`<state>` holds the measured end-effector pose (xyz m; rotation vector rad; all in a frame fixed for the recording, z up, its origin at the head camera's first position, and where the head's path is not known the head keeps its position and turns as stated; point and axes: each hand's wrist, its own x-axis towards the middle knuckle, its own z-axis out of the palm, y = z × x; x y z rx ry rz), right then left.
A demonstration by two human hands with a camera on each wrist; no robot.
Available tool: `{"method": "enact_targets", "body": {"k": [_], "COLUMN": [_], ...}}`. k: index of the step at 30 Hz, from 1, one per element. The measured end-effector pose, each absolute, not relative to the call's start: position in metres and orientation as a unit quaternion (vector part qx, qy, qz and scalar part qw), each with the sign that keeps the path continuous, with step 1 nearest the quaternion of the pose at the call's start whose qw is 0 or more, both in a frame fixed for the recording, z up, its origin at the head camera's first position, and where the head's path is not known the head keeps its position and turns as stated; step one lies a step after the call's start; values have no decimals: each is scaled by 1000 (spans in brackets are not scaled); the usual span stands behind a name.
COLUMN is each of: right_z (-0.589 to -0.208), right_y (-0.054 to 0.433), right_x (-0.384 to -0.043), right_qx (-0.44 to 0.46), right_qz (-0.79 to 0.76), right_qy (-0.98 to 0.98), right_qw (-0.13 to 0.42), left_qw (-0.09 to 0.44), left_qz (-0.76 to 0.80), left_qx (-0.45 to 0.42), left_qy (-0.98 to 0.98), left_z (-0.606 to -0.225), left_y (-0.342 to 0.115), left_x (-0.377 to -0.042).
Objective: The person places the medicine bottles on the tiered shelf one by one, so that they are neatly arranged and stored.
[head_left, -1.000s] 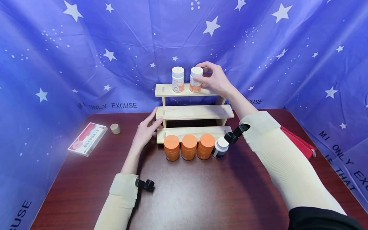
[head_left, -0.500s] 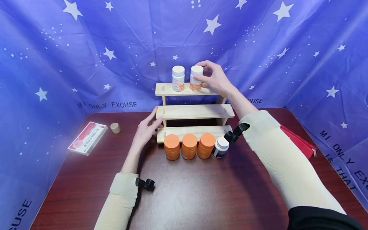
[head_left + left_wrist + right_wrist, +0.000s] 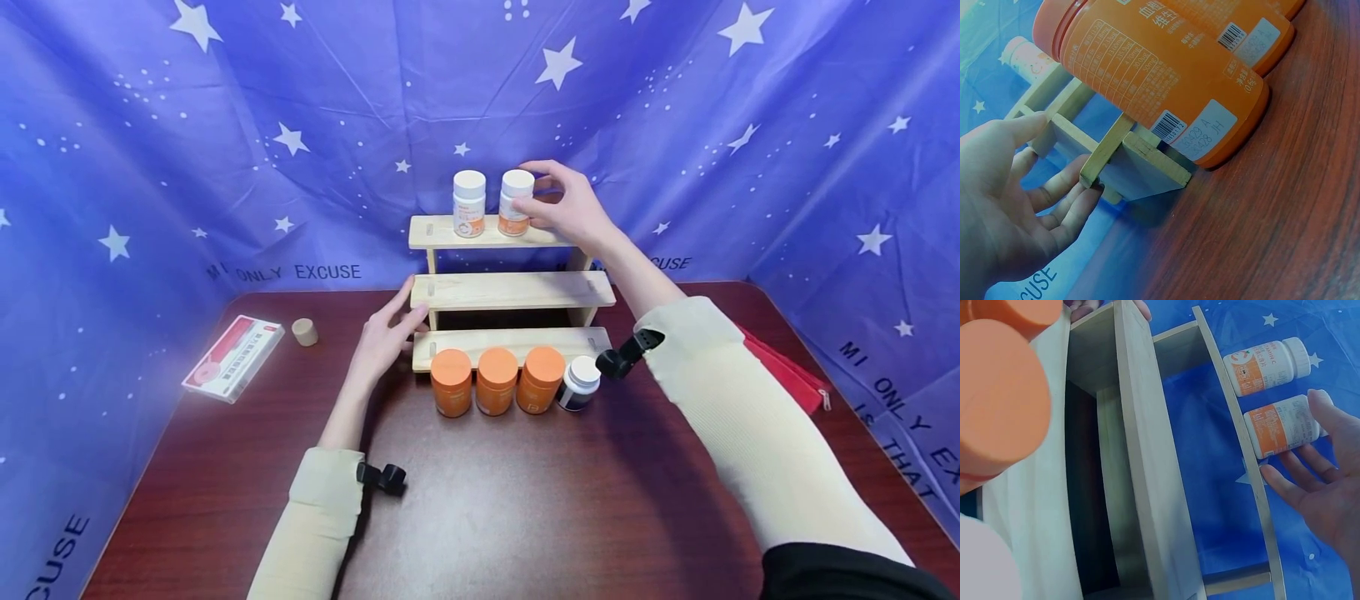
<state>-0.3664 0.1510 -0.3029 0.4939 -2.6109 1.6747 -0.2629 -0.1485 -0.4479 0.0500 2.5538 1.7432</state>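
Note:
A three-tier wooden shelf rack (image 3: 517, 290) stands at the back of the table. Upright on its top tier are two white bottles with orange labels. My right hand (image 3: 573, 208) holds the right-hand bottle (image 3: 514, 208), thumb in front and fingers behind. The other bottle (image 3: 469, 208) stands untouched to its left. In the right wrist view, my thumb lies by the held bottle's (image 3: 1279, 428) cap, and one finger touches the top board's edge. My left hand (image 3: 381, 337) rests against the rack's left end. In the left wrist view, its relaxed fingers (image 3: 1072, 219) touch the board ends.
Three orange jars (image 3: 497, 383) and a white bottle with a dark label (image 3: 579, 385) stand before the lowest tier. At left lie a red-and-white box (image 3: 234, 358) and a small wooden cylinder (image 3: 304, 332). A red zip pouch (image 3: 787, 371) lies at right. A blue star curtain hangs behind.
The camera view has shifted slightly. My right hand has eased a little to the right at the bottle, its grasp slightly looser. The bottles, the rack and my left hand stay put.

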Motion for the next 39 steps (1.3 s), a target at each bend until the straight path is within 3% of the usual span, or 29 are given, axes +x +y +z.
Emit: {"method": "enact_targets", "body": {"k": [23, 39], "right_z": [-348, -387], "right_y": [199, 236], "right_x": [-301, -253], "right_qx": [148, 175], "right_qz": [713, 745], "right_qy": [-681, -641], "right_qw": [81, 59], "left_qw": [14, 11], "left_qz": [555, 562], "left_qx": [13, 19], "left_qy": [832, 827], "left_z": [-450, -450], "left_y": [-152, -150], "left_x": [-262, -264]}}
